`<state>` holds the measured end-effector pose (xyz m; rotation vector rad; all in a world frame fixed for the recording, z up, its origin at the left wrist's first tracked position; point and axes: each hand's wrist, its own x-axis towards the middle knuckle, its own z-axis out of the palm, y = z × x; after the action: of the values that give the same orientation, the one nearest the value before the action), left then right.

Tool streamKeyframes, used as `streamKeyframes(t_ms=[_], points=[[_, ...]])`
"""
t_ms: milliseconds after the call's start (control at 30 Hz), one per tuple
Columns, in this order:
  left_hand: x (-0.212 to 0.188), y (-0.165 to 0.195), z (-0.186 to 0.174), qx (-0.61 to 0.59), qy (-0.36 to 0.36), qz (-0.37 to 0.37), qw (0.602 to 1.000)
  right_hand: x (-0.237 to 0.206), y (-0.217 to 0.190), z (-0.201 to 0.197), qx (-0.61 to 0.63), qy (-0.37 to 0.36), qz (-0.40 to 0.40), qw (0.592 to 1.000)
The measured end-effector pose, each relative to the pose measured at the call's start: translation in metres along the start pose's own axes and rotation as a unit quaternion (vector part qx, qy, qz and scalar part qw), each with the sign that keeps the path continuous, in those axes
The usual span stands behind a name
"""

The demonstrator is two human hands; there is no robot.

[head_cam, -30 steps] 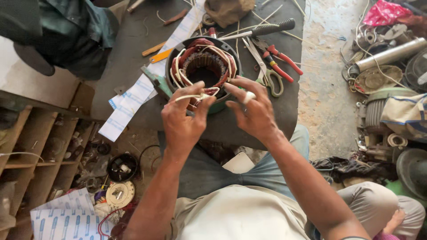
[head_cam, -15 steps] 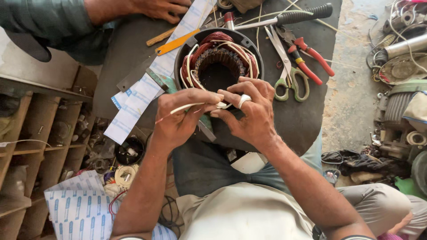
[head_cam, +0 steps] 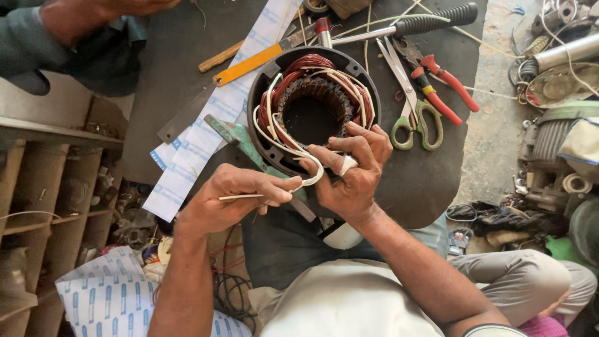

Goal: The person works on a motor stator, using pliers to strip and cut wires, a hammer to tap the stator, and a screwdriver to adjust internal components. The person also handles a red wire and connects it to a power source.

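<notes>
Scissors (head_cam: 413, 106) and pliers (head_cam: 444, 81) crowd stator's (head_cam: 312, 109) right.

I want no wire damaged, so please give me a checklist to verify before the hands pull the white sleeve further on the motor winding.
1. Left hand pinches the white sleeve end: ok.
2. Right hand steadies the sleeve at the stator rim: ok.
3. Sleeve free of kinks: cannot tell.
4. Scissors and red pliers lie apart from the coils: ok.
5. Another person's hand away from the stator: ok.
</notes>
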<state>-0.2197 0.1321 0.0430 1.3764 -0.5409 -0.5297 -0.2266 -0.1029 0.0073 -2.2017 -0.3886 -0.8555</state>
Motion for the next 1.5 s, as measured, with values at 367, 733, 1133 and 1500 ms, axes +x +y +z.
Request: streamKeyframes(t_ms=[367, 733, 1133, 1500], points=[[-0.006, 0.029, 0.014, 0.379, 0.289, 0.069, 0.876, -0.022, 0.041, -0.072, 0.138, -0.029, 0.046, 0.989], [0.075, 0.071, 0.029, 0.567, 0.039, 0.036, 0.822, -0.052, 0.081, -0.082, 0.102, -0.098, 0.114, 0.983], [0.072, 0.097, 0.013, 0.453, -0.056, -0.026, 0.890, 0.025, 0.058, -0.061, 0.147, -0.150, 0.016, 0.978], [0.091, 0.087, 0.022, 0.503, -0.148, -0.028, 0.851, 0.011, 0.029, -0.044, 0.101, -0.047, 0.045, 0.993]])
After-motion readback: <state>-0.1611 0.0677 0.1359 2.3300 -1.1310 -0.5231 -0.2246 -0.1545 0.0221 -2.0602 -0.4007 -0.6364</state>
